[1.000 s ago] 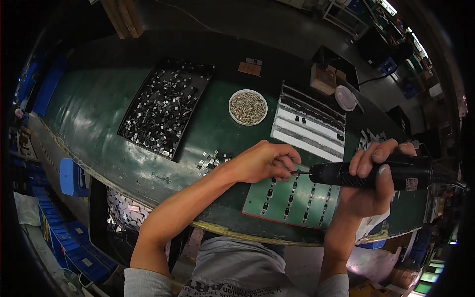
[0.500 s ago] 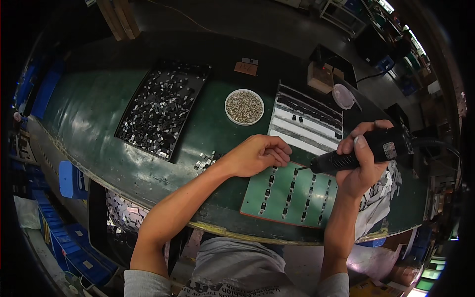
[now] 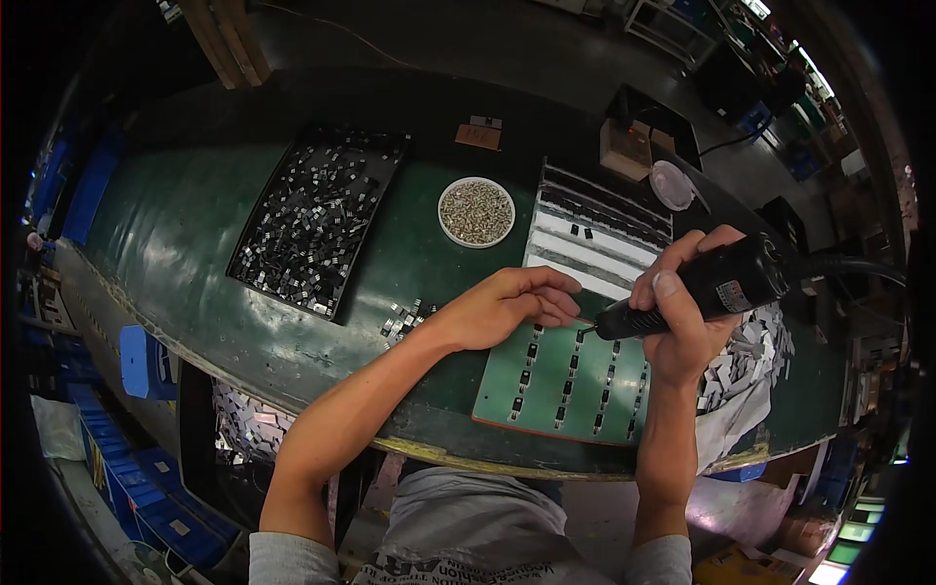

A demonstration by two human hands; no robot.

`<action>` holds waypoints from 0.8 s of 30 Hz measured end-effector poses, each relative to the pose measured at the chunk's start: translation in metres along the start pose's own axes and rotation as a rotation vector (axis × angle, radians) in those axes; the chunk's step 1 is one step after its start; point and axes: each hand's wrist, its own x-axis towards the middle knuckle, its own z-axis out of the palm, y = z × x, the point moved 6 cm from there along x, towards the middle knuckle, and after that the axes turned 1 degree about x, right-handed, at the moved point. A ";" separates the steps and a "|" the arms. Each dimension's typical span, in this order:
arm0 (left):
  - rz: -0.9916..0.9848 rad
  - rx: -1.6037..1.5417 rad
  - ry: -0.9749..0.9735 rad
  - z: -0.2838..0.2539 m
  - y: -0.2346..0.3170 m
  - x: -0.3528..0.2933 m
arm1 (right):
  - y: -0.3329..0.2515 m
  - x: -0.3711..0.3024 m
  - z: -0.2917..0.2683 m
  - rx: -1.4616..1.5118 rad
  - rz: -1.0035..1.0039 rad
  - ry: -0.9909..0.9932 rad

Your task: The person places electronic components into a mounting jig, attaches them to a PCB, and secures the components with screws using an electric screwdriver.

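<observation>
Fingers of the right hand are gripping a black corded driver around its barrel, the thumb lying along its near side. The slim bit is pointing down and left, just over a small black component; whether they are touching, I cannot tell. Just left of the bit, the left hand is hovering with its fingers loosely curled; whether they are pinching something tiny is staying unclear.

Directly below both sets of fingertips, a green board is lying on the tabletop, carrying columns of small black components. These are looking light, stiff and easily nudged, so their body edges are seeming the better hold. The driver is looking rigid and fairly weighty; its thick middle is offering the steadiest grip, while the cord is probably tugging at the rear.

Left of the left fingers, loose components are lying scattered. Just beyond the fingers, a white striped panel is lying flat. Farther, ahead and left, a white bowl is holding tiny metal pieces, and farther left a black tray is holding many more components.
</observation>
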 end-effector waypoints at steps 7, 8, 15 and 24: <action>0.028 0.070 -0.032 0.005 0.001 0.000 | -0.016 0.001 -0.006 0.045 -0.106 0.010; 0.046 0.093 -0.050 0.007 0.004 0.000 | -0.025 0.002 -0.007 0.080 -0.190 -0.034; 0.103 0.159 -0.023 0.008 0.006 -0.002 | -0.046 -0.003 -0.014 0.216 -0.338 -0.135; 0.204 0.462 -0.024 0.030 0.020 -0.009 | -0.038 -0.008 -0.005 0.315 -0.306 -0.143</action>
